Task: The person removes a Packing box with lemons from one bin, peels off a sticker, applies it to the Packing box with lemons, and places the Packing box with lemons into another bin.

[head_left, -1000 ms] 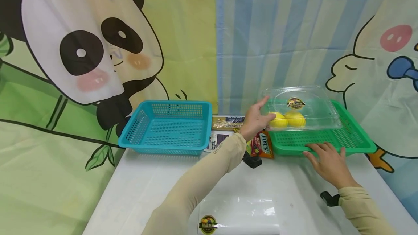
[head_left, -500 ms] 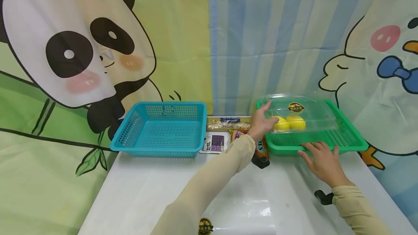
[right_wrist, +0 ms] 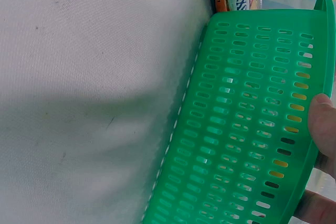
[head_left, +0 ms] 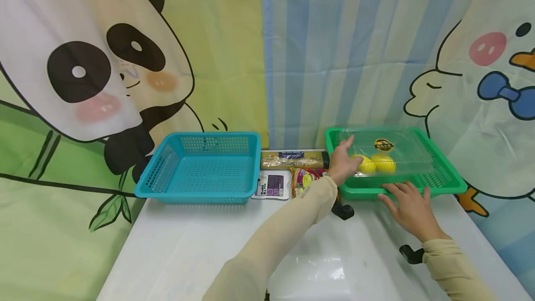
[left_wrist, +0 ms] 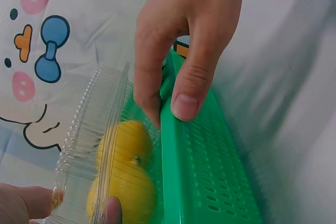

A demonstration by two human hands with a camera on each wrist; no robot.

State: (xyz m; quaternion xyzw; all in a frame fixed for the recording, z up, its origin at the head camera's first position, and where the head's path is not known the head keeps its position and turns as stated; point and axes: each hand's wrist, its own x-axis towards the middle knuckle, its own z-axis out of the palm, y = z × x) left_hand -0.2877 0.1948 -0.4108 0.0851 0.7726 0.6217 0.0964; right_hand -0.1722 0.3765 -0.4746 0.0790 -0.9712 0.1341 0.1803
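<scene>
The clear plastic box (head_left: 388, 151) sits inside the green basket (head_left: 443, 180), and two yellow balls (head_left: 376, 164) lie side by side in the box. A round sticker (head_left: 383, 145) is on its lid. The left hand (head_left: 343, 164) is at the left end of the box; in the left wrist view its fingers (left_wrist: 152, 72) reach down between the box and the basket wall, and the thumb (left_wrist: 191, 90) rests on the green rim, so this grip is bent over the rim and touches the box without closing round it. The right hand (head_left: 411, 208) lies flat with straight fingers on the near rim of the green basket, an open grip that presses and holds nothing. The green basket stands on the white worktop (head_left: 200, 245). Just left of it lie a colourful snack bag (head_left: 304, 181), a long yellow packet (head_left: 292, 159) and a small white and purple packet (head_left: 272, 185). Further left stands a blue basket (head_left: 200, 166)
</scene>
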